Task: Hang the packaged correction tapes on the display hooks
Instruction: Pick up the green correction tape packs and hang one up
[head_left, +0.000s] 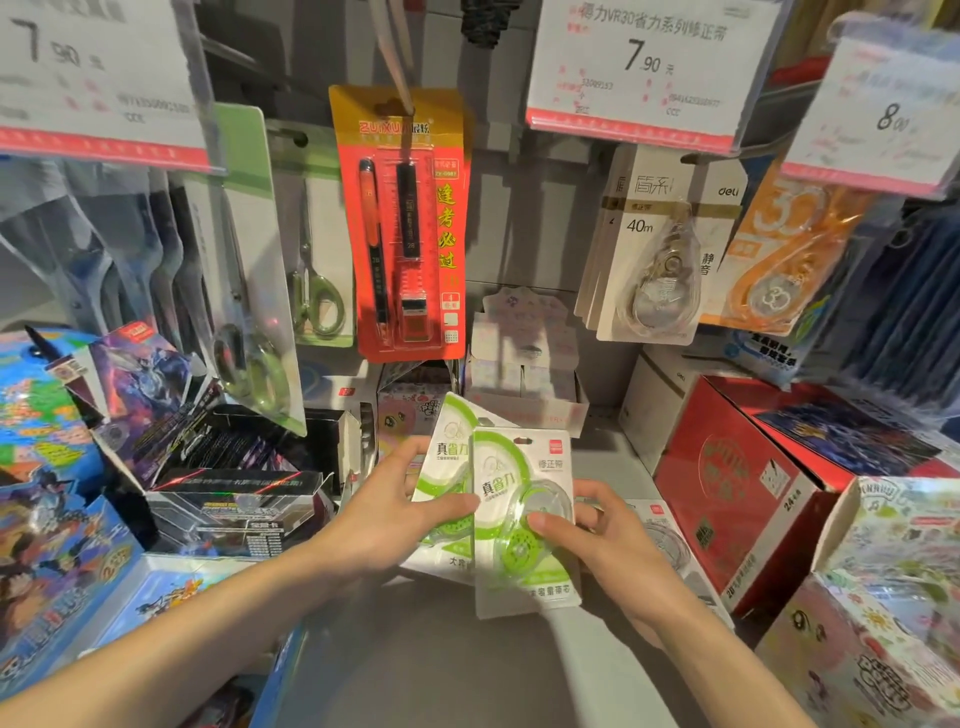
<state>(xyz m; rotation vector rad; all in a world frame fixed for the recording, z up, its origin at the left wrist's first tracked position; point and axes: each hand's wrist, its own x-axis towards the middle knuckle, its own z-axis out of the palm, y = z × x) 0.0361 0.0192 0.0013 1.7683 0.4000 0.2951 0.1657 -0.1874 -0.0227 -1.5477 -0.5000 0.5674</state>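
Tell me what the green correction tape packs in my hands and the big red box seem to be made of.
Green correction tape packs: matte printed card backing with a clear glossy plastic blister, judging by the see-through dome and its glare. Red box: likely printed cardboard, given the folded edges and slight sheen.

Bright overhead light; blurred, warped edges

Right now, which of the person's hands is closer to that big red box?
The right hand. It holds a green correction tape pack just left of the red box; the left hand grips another pack farther left.
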